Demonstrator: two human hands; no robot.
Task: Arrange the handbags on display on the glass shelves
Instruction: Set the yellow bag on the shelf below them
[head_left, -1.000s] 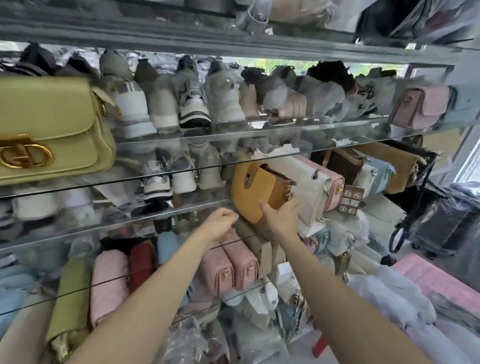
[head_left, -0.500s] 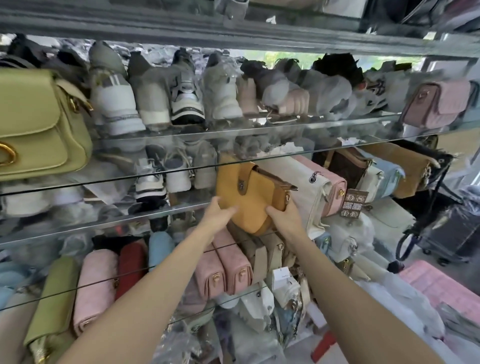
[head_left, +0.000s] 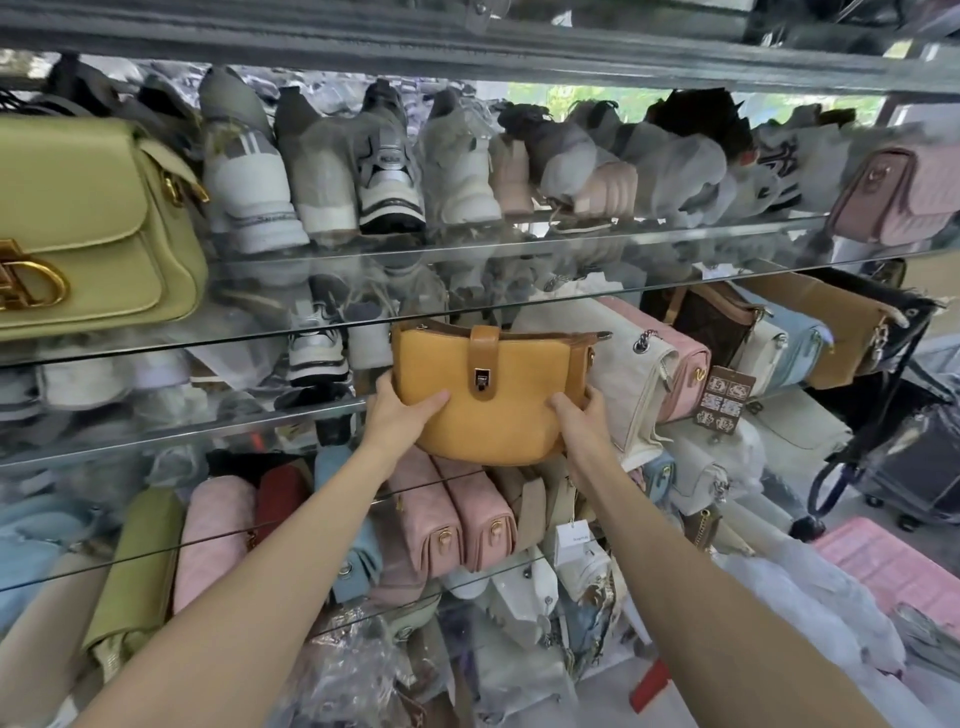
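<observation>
Mustard handbag (head_left: 493, 395) held face-out, gripped at both lower corners — left hand (head_left: 400, 415) curled round its left edge, thumb across the front; right hand (head_left: 579, 421) curled round its right edge. Sits in front of the middle glass shelf (head_left: 260, 415), just left of a cream quilted bag (head_left: 623, 374) and a pink bag (head_left: 680, 369) packed side by side. Open room on that shelf only leftward, before the sneakers (head_left: 317, 353). Upper shelf edge (head_left: 467, 312) close over the bag's top. Green bag (head_left: 88, 223) on the upper shelf, far left — pink quilted bags (head_left: 457, 514) crowded below.
</observation>
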